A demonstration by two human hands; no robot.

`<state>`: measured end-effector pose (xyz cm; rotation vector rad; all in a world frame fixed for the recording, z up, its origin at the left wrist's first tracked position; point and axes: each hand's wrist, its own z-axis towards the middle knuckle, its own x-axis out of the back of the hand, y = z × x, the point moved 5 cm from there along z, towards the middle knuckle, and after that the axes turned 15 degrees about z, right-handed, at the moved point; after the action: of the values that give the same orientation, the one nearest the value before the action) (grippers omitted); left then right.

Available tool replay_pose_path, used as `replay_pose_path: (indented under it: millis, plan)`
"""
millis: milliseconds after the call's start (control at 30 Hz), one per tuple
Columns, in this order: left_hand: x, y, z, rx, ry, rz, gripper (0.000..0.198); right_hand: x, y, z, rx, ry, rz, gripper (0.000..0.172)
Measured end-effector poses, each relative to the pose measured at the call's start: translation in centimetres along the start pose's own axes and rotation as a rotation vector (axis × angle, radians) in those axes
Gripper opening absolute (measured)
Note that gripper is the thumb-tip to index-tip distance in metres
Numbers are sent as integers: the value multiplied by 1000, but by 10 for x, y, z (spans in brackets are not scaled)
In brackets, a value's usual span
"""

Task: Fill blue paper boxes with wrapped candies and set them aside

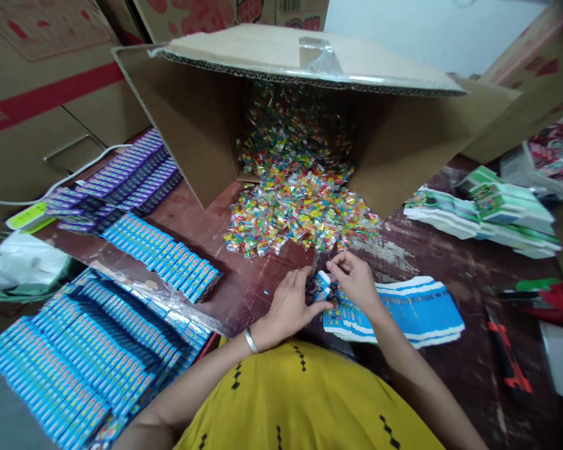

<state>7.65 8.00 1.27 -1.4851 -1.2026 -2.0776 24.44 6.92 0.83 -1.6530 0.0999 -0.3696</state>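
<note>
While left hand [288, 307] grips blue box [322, 289], right hand [356, 282] pinches its top.

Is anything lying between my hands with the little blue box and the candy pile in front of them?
Nothing visible. The left hand and right hand both hold the small blue box, and only a narrow strip of bare table separates them from the candy pile. The flat blue cartons lie off to the right.
</note>
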Motion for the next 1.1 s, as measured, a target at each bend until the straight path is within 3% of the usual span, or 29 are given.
replay_pose_path:
  millis: [133, 267, 433, 667, 800, 900, 1000, 1100]
  plan:
    - [8, -8, 0, 26, -28, 69, 58, -19, 0, 6, -50, 41, 182, 26]
    - [13, -22, -15, 44, -103, 204, 66, -15, 1, 6, 58, 66, 55, 22]
    - [7, -34, -29, 70, -221, 339, 57, -17, 5, -1, 72, -45, -133, 22]
    - [5, -34, -27, 71, -179, 345, 39, -27, -1, -9, 60, -83, -83, 20]
    - [7, -45, -31, 125, -117, 59, 39, -24, 7, -14, -16, -51, 62, 20]
    - [11, -59, -30, 302, -74, -303, 34, -28, 11, -17, -62, -51, 141, 23]
    - [8, -62, -27, 490, -168, -794, 47, -38, 2, -22, -32, -104, 154, 27]
    - [8, -50, -25, 506, -308, -1240, 57, -49, -18, -26, 74, -156, 145, 28]
